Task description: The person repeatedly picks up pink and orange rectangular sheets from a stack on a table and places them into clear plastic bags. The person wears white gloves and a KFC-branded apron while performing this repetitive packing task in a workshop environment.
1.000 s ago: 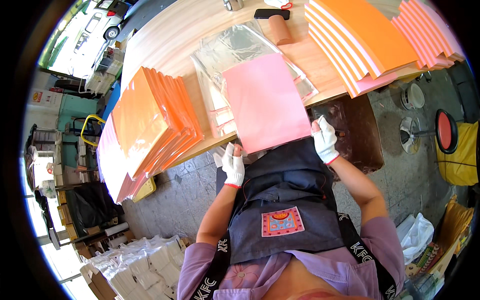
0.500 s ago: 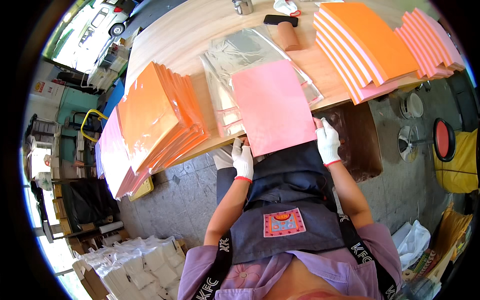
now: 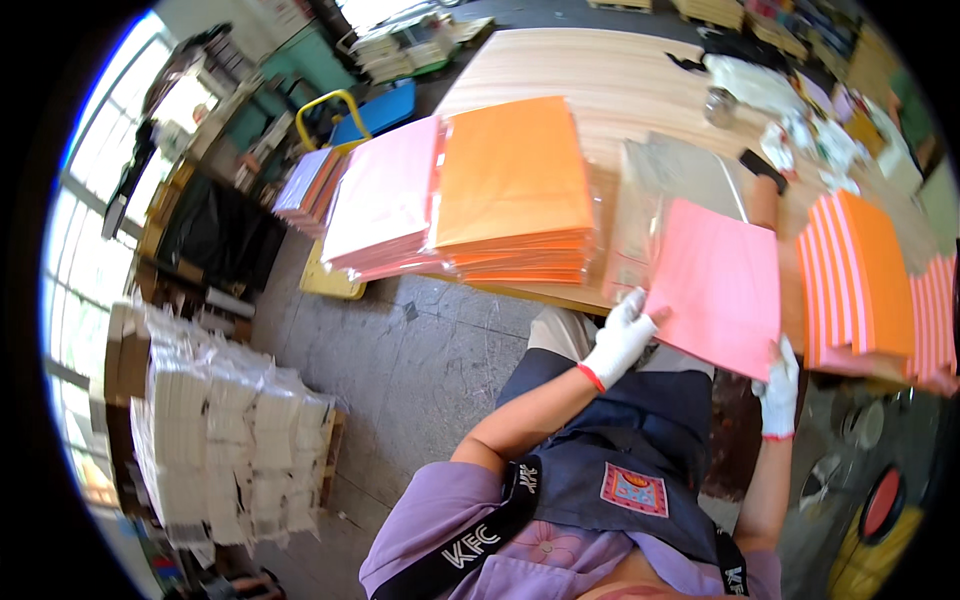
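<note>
Both hands, in white gloves with red cuffs and bare fingertips, hold a rectangle of pink paper [image 3: 715, 290] at the table's front edge. My left hand [image 3: 622, 335] grips its lower left corner, thumb on top. My right hand [image 3: 778, 388] pinches its lower right corner. I cannot tell how many sheets it has. Under and behind the paper lie clear plastic bags [image 3: 680, 165], partly covered. To the left stand a stack of orange paper in clear wrapping [image 3: 515, 180] and a wrapped pale pink stack [image 3: 385, 190]. On the right are a striped orange-and-pink stack [image 3: 865, 270] and a pink pile [image 3: 935, 310].
A brown cylinder [image 3: 763, 203], a dark phone [image 3: 762, 166] and a metal cup [image 3: 720, 107] lie beyond the bags. Smaller coloured stacks [image 3: 305, 185] stand far left, near a yellow-handled blue trolley [image 3: 375, 112]. Wrapped white bundles [image 3: 225, 430] rise from the floor at left.
The view has swung left, so the table and my hands appear farther right. The pink paper stays in both hands, now tilted, with my left hand farther onto its corner.
</note>
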`<state>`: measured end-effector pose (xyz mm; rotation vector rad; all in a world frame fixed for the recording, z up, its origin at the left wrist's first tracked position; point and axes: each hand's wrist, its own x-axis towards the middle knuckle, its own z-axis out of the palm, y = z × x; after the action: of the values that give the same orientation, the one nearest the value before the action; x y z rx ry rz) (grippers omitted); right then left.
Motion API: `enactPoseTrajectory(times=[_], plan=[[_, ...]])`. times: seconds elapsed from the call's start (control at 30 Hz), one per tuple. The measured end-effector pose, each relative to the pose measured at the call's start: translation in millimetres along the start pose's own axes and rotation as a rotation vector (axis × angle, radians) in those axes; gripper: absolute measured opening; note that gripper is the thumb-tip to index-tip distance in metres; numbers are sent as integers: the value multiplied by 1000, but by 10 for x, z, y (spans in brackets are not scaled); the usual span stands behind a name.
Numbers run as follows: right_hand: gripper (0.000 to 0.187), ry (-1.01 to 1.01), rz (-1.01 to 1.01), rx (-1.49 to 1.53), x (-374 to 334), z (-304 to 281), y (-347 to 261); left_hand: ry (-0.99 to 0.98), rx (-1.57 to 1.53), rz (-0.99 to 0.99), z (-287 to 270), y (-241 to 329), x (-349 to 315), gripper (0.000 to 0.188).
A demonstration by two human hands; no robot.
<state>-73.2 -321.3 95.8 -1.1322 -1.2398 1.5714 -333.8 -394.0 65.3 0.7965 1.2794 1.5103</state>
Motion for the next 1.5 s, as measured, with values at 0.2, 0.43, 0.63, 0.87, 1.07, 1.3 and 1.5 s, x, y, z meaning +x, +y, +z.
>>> enactPoseTrajectory(times=[0.2, 0.43, 0.63, 0.87, 1.07, 1.3, 1.5], plan=[[59, -200, -243, -49, 32, 346, -175, 74, 173, 265, -481, 1021, -723, 30], [25, -737, -280, -329, 432, 2880, -959, 662, 108, 622, -1857, 1986, -1043, 34], [34, -837, -185, -439, 621, 4581, -953, 724, 242, 605, -3650, 2207, -763, 47], [49, -1044, 172, -719, 819, 4757, -995, 888, 938, 66, -4038, 1793, -694, 51], [47, -1242, 44, -309, 434, 3615, -1475, 820, 642, 286, -4401, 1561, -647, 40], [33, -538, 104, -292, 338, 1247, -925, 1312, 736, 812, -3893, 745, -877, 52], [26, 668, -488, -1364, 38, -635, -1249, 1078, 583, 567, -3025, -831, -1073, 56]])
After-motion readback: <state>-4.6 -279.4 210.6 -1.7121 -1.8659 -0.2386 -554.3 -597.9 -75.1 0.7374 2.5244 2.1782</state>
